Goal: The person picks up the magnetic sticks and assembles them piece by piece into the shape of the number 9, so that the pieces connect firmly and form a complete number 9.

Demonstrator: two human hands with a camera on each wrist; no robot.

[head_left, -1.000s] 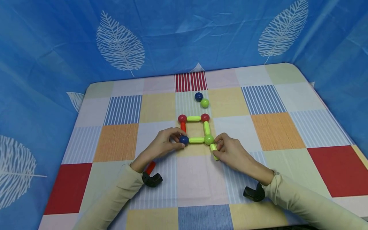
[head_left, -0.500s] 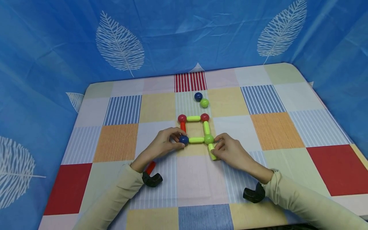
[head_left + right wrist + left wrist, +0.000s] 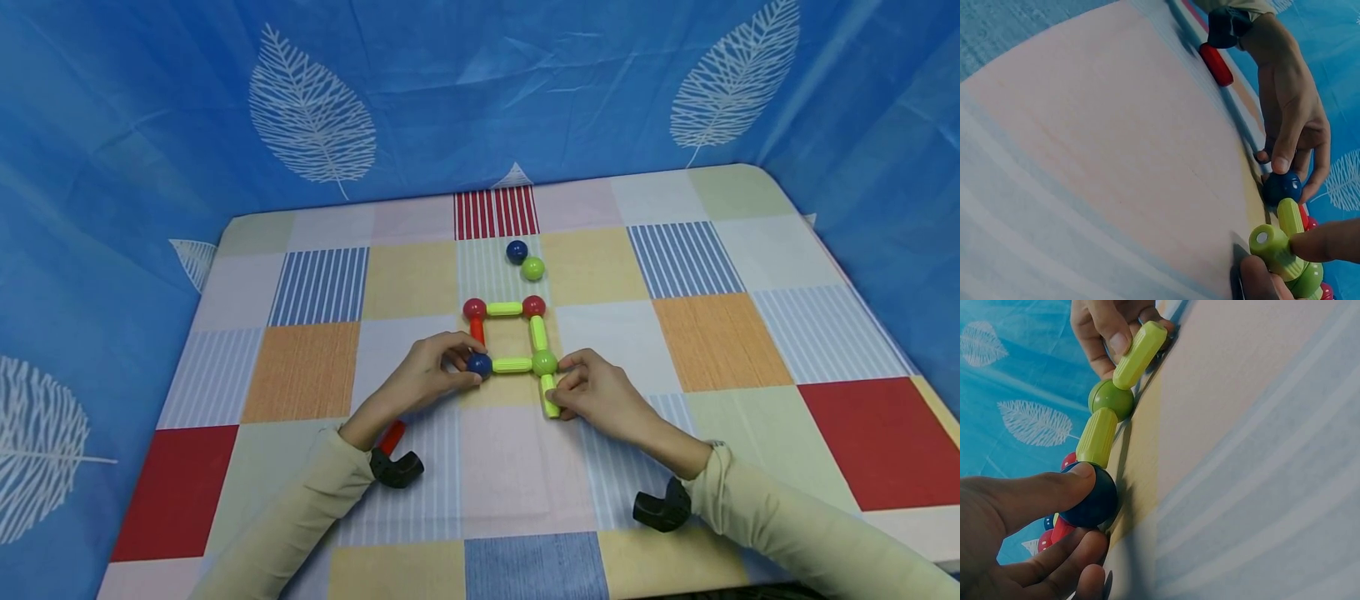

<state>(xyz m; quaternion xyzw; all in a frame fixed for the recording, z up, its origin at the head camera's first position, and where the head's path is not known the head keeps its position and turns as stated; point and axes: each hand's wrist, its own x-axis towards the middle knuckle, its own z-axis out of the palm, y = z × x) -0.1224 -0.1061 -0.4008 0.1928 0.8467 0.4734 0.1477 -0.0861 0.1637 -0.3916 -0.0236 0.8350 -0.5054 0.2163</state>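
A square of magnetic rods and balls lies on the patchwork cloth, with two red balls at its far corners. My left hand [image 3: 431,371] pinches the dark blue ball [image 3: 1092,499] at the near left corner between thumb and fingers. At the near right corner sits a green ball [image 3: 544,363]. From it a yellow-green rod [image 3: 1141,355] points toward me, its far end touching the ball. My right hand [image 3: 603,396] pinches this rod between thumb and finger. A yellow-green rod [image 3: 513,365] joins the blue and green balls; a red rod [image 3: 477,331] forms the left side.
Beyond the square lie a loose dark blue ball [image 3: 517,252] and a loose green ball [image 3: 533,268], close together. A loose red rod [image 3: 1216,65] lies near my left wrist. Blue curtains with white leaves [image 3: 315,108] stand behind the table.
The pinched rod's near end has swung left, so the rod points more directly toward me from the green ball. My left hand has stayed on the blue ball.
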